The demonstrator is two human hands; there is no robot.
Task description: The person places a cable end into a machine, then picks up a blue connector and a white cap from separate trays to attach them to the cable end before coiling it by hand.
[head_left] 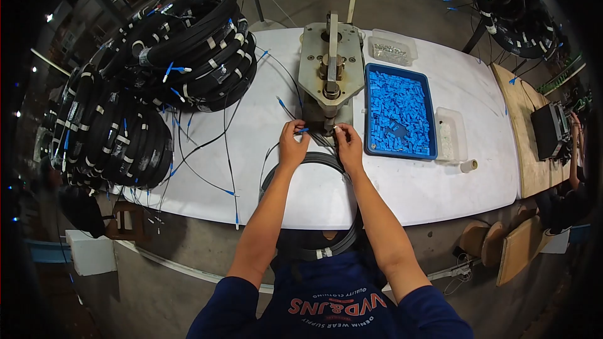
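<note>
My left hand (293,145) is closed on a black cable close to its blue tip (302,130), just in front of the metal press (330,66). Opposite it, my right hand (349,146) pinches something small and pale, too small to name, at the foot of the press. Below both hands a black cable coil (319,158) hangs partly over the table's front edge, against my shirt. Another cable with a blue end (281,102) lies left of the press.
Right of the press stands a blue tray (366,110) of small blue parts, with clear plastic boxes (411,50) behind and beside it. Large black cable coils (207,44) are piled on the left. At far right, a person's arm shows near a black device (551,130).
</note>
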